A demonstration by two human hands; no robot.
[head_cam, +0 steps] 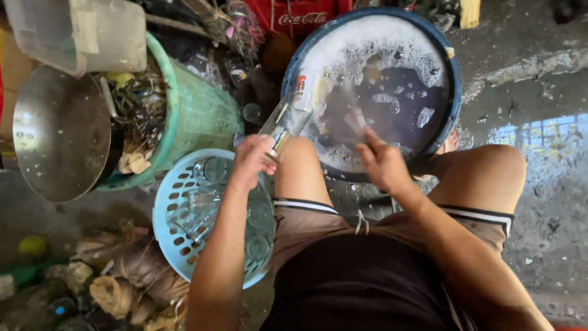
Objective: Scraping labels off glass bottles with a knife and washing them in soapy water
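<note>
Gripping a clear, tall drinking glass [286,120] by its base, the left hand [251,160] has its fingers curled around it, the long axis slanting up and away toward the round blue tub of soapy water [450,67]. The right hand [383,162] hovers at the tub's near rim, fingers loosely spread, holding nothing. A light-blue perforated plastic basket [168,202] of glasses sits just below the left hand.

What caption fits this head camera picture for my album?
Left hand holds a glass over the soapy tub; right hand reaches toward the water, beside a basket of glasses.
</note>
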